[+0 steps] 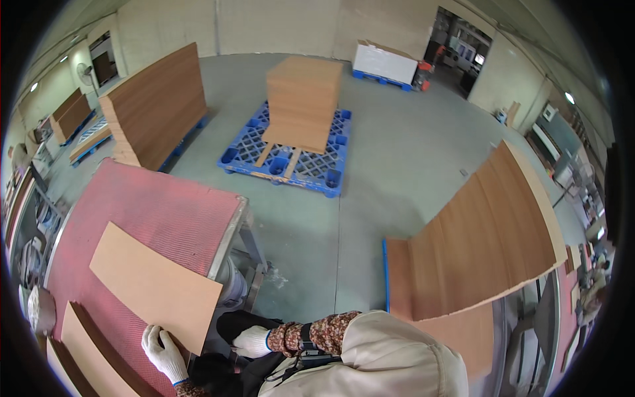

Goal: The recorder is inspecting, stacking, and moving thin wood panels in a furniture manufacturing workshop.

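Note:
A flat, light-brown wooden panel point(162, 284) lies on the red ribbed mat point(172, 212) of a worktable at my left. My left hand point(164, 356), in a white knitted glove, is at the panel's near edge, its fingers bent around that edge. My right hand point(251, 342), gloved the same way, hangs in front of my body beyond the panel's right corner. Its fingers are hidden against dark cloth, so what it touches does not show. Two stacks of curved panels point(92, 351) lie at the table's near left, beside my left hand.
A blue plastic pallet point(284, 169) bears a tall stack of wooden panels point(304, 99) ahead. Another high stack point(489, 231) stands close on my right, and a large one point(159, 106) behind the table. A bucket point(235, 284) sits under the table's right end.

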`<act>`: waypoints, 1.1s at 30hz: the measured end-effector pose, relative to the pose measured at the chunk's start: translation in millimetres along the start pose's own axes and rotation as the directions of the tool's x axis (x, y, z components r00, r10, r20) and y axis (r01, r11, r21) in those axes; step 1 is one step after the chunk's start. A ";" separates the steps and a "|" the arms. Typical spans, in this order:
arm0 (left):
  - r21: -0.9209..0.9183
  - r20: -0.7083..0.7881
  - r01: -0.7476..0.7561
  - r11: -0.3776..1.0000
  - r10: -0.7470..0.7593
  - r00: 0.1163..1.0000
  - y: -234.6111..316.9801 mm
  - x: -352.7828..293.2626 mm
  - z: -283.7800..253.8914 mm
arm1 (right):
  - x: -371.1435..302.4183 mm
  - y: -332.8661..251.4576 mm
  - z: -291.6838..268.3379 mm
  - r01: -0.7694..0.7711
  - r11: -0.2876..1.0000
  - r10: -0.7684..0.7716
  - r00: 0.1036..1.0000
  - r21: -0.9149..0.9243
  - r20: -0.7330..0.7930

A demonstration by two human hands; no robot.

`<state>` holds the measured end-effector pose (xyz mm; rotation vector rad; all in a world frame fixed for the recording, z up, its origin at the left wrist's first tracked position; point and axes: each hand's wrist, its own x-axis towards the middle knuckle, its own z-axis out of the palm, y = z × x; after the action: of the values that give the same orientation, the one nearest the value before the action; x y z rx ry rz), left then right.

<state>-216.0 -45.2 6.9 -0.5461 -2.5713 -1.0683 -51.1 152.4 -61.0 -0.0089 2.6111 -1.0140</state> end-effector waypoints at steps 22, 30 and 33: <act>0.061 0.102 0.016 0.998 -0.022 0.994 2.8 3.1 -4.9 | -1.7 -7.8 2.6 -0.027 0.993 0.028 1.000 0.113 -0.008; 0.010 0.023 0.017 1.000 -0.018 1.000 10.0 2.5 -9.0 | -0.6 -7.1 2.3 0.007 0.995 -0.001 0.999 0.102 -0.052; -0.005 0.003 -0.020 1.000 0.020 1.000 16.7 3.1 -3.6 | -2.6 -0.8 3.5 -0.028 0.996 0.031 0.999 0.086 -0.037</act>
<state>-210.7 -36.2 20.8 -0.5740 -2.5613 -1.0685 -47.6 149.9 -62.1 0.0697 2.5916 -1.1253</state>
